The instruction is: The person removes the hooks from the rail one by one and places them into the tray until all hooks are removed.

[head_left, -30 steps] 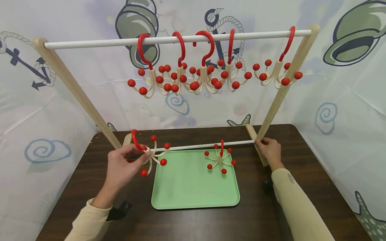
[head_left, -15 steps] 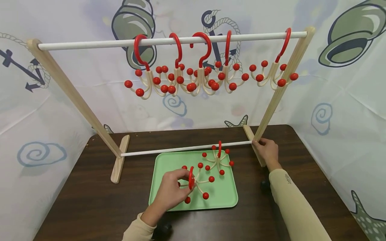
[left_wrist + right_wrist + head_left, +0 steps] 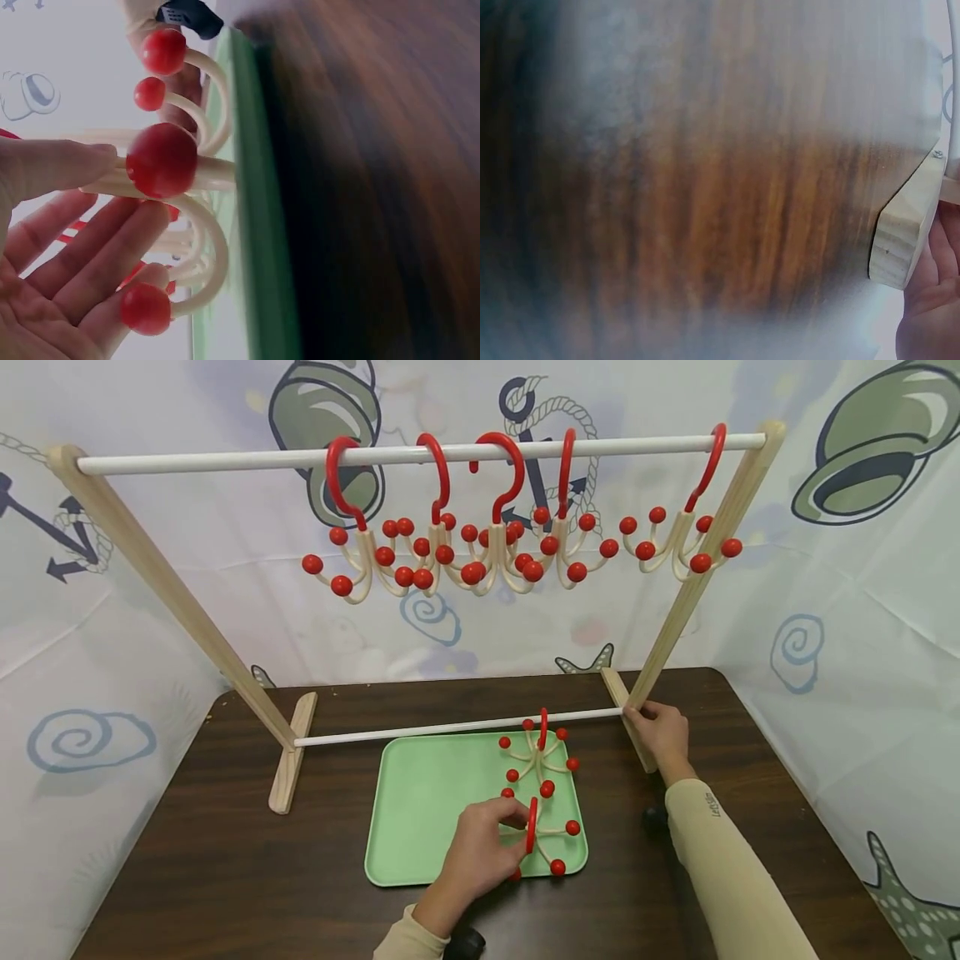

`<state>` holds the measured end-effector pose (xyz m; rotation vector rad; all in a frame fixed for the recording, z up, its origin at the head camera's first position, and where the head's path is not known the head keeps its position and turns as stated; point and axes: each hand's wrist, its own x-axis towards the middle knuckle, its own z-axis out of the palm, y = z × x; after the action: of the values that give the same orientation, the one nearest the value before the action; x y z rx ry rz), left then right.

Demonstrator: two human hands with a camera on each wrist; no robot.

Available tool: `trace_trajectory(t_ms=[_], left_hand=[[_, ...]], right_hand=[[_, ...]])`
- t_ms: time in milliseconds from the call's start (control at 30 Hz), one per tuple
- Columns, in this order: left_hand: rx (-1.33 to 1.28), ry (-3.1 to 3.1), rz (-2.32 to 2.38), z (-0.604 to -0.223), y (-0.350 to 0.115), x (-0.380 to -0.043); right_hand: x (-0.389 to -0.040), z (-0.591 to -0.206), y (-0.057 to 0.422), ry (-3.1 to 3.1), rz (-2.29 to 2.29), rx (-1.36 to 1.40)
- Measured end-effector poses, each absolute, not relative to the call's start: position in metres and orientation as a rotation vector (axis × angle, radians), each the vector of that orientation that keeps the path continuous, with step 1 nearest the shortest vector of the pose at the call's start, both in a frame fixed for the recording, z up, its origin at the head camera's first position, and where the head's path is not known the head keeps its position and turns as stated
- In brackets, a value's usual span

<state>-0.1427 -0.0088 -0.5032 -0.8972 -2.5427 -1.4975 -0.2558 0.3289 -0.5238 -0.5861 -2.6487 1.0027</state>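
Observation:
My left hand [image 3: 483,843] pinches the central stem of a small multi-armed hanger [image 3: 532,828] with a red hook and cream arms tipped with red balls. It is over the front right part of the green tray [image 3: 405,827]. In the left wrist view, the thumb and fingers are on the stem, and the curved arms are at the tray. A second such hanger [image 3: 540,758] sits at the tray's back right. My right hand [image 3: 662,737] holds the foot of the rack's right wooden post [image 3: 675,618]; some of its fingers are hidden.
Several matching hangers, one being the leftmost hanger [image 3: 365,556], hang from the rack's white top bar [image 3: 210,462]. A white lower bar [image 3: 450,727] crosses behind the tray. The left wooden foot [image 3: 293,756] stands on the dark table [image 3: 210,860]. A patterned cloth [image 3: 187,635] surrounds the table.
My left hand has carried the hanger from beside the left wooden foot rightward and down to the tray's front right. The right hand stays at the post.

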Motion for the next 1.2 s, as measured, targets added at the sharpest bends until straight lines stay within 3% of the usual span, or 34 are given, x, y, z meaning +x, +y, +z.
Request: trace_trajectory(t_ms=[467,1200], left_hand=[[-0.905,-2.53,-1.272,-0.5,0.023,-0.144],[-0.925,-2.579,-1.005,-0.491,0.021,-0.147]], right_hand=[[-0.255,-0.522,0.332,-2.625,0.983,-0.563],[-0.254,-0.525,0.327,-2.603,1.012,-0.563]])
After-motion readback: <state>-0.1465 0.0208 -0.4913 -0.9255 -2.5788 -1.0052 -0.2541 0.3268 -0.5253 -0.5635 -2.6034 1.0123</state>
